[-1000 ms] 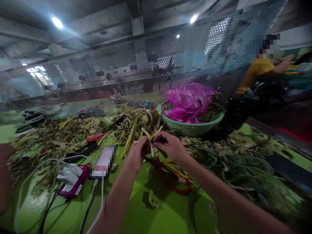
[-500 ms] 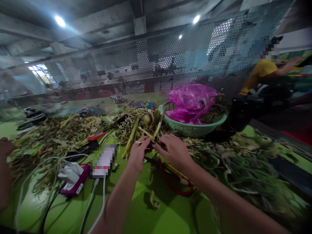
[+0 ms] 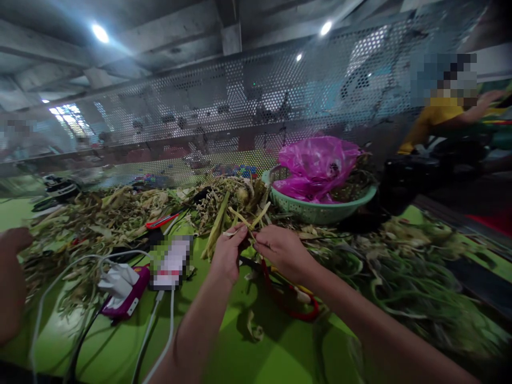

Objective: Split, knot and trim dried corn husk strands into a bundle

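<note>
Beneath a grey concrete ceiling [image 3: 160, 34], over a glossy lime-green table [image 3: 230, 354], a bare left hand [image 3: 228, 252] and right hand [image 3: 282, 250] pinch narrow, pale-yellow crossed plant strips [image 3: 261, 215].

Behind stands a grey perforated metal screen [image 3: 172, 120]; tangled tan leaf heaps [image 3: 108, 213] spread before it, beside a round mint-green plastic basket [image 3: 324, 214] with a crumpled magenta bag [image 3: 320, 160]. Left fingertips are clamped on the strips near their crossing, raised above the tabletop; right fingertips are drawn together on them, partly hidden. Below the right hand lies a red-looped tool [image 3: 306, 316], perhaps scissors: a dropped wrist could knock it. Thin strips could split if pulled hard, or spring apart if either pinch loosens.
</note>
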`<state>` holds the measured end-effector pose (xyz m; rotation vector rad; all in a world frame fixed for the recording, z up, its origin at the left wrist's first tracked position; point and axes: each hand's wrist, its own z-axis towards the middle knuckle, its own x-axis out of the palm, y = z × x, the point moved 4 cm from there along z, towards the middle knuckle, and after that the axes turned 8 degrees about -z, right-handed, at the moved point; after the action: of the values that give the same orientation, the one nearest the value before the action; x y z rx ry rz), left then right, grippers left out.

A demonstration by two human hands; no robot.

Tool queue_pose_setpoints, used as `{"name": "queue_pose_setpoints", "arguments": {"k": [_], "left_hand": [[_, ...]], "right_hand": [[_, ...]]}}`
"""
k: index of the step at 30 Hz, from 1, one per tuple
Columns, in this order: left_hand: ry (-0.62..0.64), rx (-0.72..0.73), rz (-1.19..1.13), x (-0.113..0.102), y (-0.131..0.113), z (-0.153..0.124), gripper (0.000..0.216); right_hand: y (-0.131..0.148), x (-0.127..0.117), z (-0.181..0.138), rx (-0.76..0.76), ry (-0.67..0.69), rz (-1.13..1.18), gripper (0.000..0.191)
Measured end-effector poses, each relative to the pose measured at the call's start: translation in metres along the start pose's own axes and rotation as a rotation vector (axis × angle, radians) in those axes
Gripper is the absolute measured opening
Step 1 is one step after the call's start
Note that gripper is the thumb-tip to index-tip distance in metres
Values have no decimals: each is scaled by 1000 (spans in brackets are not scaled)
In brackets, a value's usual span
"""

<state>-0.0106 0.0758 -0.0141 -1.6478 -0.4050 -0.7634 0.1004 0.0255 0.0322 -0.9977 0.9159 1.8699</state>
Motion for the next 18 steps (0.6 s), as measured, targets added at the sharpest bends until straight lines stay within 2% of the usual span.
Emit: {"name": "queue_pose_setpoints", "arguments": {"k": [5,10,13,15,18], "left_hand": [[18,-6,31,-1,-1,0,35],[105,-13,228,-2,-8,3,37],[148,21,292,0,-12,4,41],[177,28,310,2,-13,3,38],[258,-10,356,7,-10,1,35]], "right_hand": [[-1,-1,-1,-8,36,131,32],[-12,1,0,49,35,237,33],[-22,5,0,165,46,412,37],[-30,9,0,293,41,586,38],[-38,12,-1,461,-35,832,35]]}}
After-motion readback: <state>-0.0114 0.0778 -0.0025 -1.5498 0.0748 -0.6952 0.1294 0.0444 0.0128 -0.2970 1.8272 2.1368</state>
